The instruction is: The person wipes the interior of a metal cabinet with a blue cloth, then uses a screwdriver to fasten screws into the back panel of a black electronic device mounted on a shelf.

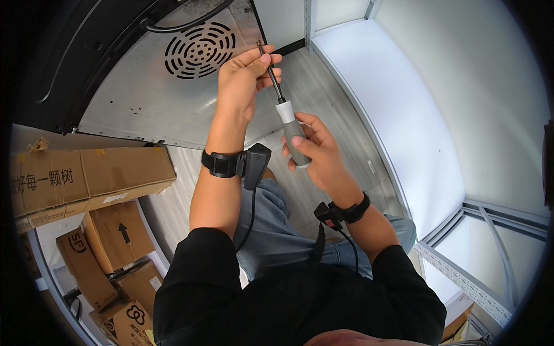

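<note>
floor [337, 109]: grey wood-look planks | right: metal-framed shelving [461, 282], white boards [398, 104] | left: shelf [153, 236], cardboard boxes [118, 236]

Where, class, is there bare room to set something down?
The white shelf at right looks bare, as does the floor between it and the screwdriver. Crowded: lower left, with boxes; beside the metal panel, with the left hand.

Black characters [45, 177] mark a long carton [118, 168], an arrow [123, 233] another box [111, 241].

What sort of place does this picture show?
Perhaps a storeroom or workshop: cardboard boxes at the left, metal-framed shelving at the right, and a large vented metal panel ahead.
</note>
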A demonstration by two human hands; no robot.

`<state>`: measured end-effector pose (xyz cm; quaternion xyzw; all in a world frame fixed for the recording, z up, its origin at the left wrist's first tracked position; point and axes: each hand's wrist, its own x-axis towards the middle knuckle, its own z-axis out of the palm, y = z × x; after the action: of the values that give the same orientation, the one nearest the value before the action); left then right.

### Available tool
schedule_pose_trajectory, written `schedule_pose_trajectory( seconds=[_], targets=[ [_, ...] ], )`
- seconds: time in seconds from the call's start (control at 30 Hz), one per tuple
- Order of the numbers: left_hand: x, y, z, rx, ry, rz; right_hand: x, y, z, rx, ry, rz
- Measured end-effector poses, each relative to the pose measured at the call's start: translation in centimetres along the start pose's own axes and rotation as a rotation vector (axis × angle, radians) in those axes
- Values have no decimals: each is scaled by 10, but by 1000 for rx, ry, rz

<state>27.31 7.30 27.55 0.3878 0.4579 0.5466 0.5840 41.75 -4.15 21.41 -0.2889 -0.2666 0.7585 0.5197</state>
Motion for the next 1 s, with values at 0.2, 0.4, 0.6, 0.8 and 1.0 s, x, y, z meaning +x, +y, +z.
schedule_pose_trajectory(
  seconds=[0.2, 0.4, 0.6, 0.8, 1.0],
  targets=[
    [0, -2, 2, 149, 43, 61, 5, 7, 2, -247, 66, -66],
    [0, -1, 1, 106, 30, 39, 5, 0, -3, 54, -47, 64],
    [1, -1, 0, 36, 14, 6, 8, 0, -14, 186, -129, 141],
    [-1, 1, 1, 42, 17, 14, 4, 10, 2, -169, 70, -35],
    [2, -1, 7, 48, 91, 14, 8, 17, -4, -241, 106, -106]
  ],
)
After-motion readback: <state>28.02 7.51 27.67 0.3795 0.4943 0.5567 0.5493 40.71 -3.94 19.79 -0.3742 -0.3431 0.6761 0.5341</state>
